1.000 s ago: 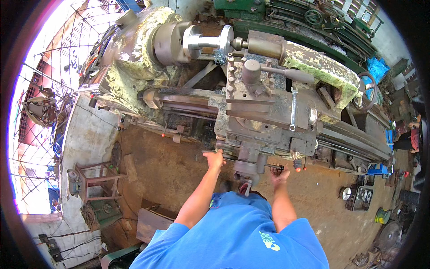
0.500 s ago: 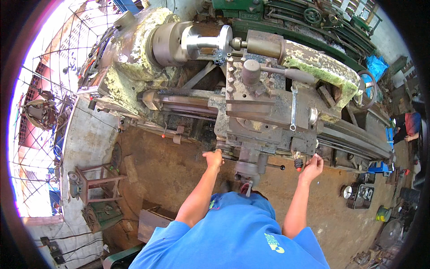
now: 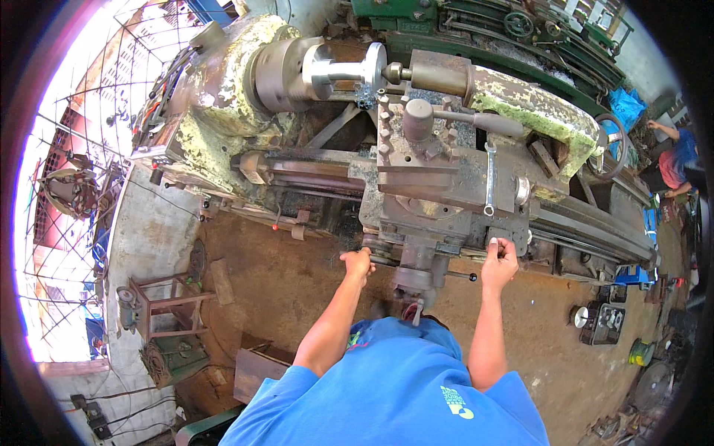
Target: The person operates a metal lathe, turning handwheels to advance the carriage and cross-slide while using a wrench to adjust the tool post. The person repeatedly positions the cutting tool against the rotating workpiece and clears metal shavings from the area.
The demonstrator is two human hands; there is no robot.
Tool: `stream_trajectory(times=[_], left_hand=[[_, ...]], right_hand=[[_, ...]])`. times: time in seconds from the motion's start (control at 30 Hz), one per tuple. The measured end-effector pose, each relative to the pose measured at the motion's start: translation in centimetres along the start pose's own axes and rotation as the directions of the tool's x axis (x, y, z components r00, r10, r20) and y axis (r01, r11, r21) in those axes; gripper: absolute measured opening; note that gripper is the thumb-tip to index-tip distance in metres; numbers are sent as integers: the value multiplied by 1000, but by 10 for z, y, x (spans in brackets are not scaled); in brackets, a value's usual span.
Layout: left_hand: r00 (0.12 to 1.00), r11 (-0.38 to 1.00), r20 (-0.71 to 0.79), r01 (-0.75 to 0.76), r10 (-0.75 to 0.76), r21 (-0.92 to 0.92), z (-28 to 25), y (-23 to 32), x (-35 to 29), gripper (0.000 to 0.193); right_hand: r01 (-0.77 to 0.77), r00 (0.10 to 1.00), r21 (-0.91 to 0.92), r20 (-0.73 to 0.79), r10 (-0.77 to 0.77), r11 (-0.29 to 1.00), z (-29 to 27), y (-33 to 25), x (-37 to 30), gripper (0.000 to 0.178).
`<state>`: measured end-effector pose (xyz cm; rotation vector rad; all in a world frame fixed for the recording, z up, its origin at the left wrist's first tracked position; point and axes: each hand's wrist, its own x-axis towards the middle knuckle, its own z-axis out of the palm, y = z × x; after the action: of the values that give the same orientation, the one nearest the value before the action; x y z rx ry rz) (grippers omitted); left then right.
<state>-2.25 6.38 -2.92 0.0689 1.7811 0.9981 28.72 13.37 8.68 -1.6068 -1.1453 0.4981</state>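
Edge-on, its long axis left-to-right, the handwheel (image 3: 385, 253) fronting the lathe carriage (image 3: 418, 206) is grasped by the left hand (image 3: 358, 264); the right hand (image 3: 499, 262), its hold unclear, has been shifted leftward.

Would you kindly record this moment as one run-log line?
Left hand: on dark round metal handwheel | Right hand: at dark metal carriage's front, grip unclear | Silver metal wrench: lying atop carriage

Blue cloth shirt (image 3: 372, 394): short loose sleeves (image 3: 279, 392), left and right
Yellow-and-white print (image 3: 457, 405): small, on the shirt's right side
Left hand (image 3: 358, 264): bare
Right hand (image 3: 499, 266): bare
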Motion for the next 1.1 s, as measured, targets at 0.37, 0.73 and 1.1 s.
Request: stream_trajectory(times=[0.37, 0.73, 1.1], left_hand=[[997, 1000, -68, -22, 21, -10, 3, 0, -1, 93], [997, 1000, -83, -8, 7, -11, 5, 5, -11, 93], [999, 1000, -44, -23, 23, -15, -1, 3, -1, 68]], right_hand=[[-64, 998, 156, 3, 64, 986, 1, 8, 3, 8], [-77, 997, 129, 5, 77, 989, -3, 0, 3, 8], [-70, 998, 154, 10, 69, 986, -3, 8, 4, 8]])
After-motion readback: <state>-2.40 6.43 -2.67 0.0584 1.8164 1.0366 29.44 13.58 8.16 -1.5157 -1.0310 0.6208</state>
